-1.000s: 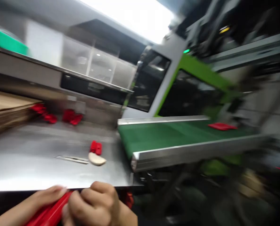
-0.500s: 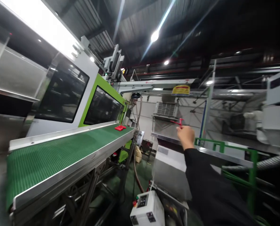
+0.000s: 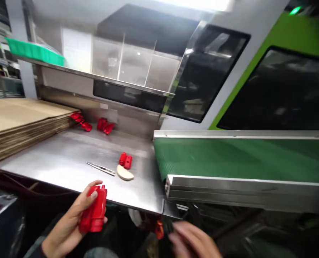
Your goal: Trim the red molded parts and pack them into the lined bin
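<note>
Though glossy, chunky red plastic

Metal table with red parts, tool, pale wedge, cardboard

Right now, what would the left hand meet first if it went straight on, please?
Probably the table, at its near edge; if the left hand clears that, perhaps the thin tool or cream piece. Depth is unclear.

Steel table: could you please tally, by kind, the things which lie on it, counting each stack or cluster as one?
Brown flat cardboard stack: 1
Clusters of red plastic parts: 3
Slim silver metal tool: 1
Cream half-moon-shaped piece: 1
Total: 6
</note>
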Tool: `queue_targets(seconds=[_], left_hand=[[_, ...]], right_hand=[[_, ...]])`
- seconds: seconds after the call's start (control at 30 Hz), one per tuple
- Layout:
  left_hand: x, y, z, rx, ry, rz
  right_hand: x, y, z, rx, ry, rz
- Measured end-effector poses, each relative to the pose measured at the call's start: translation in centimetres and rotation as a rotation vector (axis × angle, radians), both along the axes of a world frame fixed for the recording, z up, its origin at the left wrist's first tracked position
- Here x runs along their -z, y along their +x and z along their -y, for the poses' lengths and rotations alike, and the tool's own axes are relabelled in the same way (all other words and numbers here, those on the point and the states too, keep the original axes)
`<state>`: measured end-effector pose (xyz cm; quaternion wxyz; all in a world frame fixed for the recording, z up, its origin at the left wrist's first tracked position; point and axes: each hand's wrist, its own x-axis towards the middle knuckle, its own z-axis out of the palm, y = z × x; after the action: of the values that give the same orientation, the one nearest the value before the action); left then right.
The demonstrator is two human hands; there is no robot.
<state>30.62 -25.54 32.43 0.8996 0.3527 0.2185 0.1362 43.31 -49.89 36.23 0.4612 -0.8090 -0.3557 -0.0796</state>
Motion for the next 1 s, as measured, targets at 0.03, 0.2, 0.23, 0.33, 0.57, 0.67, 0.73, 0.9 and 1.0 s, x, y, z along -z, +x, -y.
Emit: queue_targets(seconds=[0.03,0.2,0.23,0.33,0.57,0.67,0.73,0.9,1.0], left_hand=[[0.4,0.2,-0.4,-0.045,-0.021,0.005],[1.5,0.6,-2.9,-0.098,-0.27,0.086],[1.7,0.4,-3.6,-0.085,-0.304,0.118],[2.2,-0.3,-5.5,-0.083,-0.34,0.193],[2.8,-0.9,-7.2,-0.165,-0.374,0.2],[2.3,-1.6,-7.6,-0.195,-0.376,0.197],[1.9,-2.2,-7.9,-0.22,-0.374,0.198],[0.6,-3.7,-7.6,-0.275,-0.263,0.148],[0.0,-4.4,-7.0,-0.286,-0.133,0.08]], right_hand=[[0.5,-0.1,-3.0,-0.003,-0.028,0.02],[0.1,4.8,-15.6,0.123,-0.353,0.138],[0.1,5.8,-17.2,0.13,-0.38,0.147],[0.8,7.0,-21.1,0.078,-0.429,0.208],[4.6,4.6,-29.4,-0.083,-0.582,0.304],[5.3,3.4,-29.9,-0.048,-0.536,0.375],[5.0,2.2,-28.4,-0.074,-0.46,0.42],[2.7,-2.5,-21.7,-0.393,-0.122,0.496],[1.6,-5.6,-18.7,-0.473,-0.076,0.392]])
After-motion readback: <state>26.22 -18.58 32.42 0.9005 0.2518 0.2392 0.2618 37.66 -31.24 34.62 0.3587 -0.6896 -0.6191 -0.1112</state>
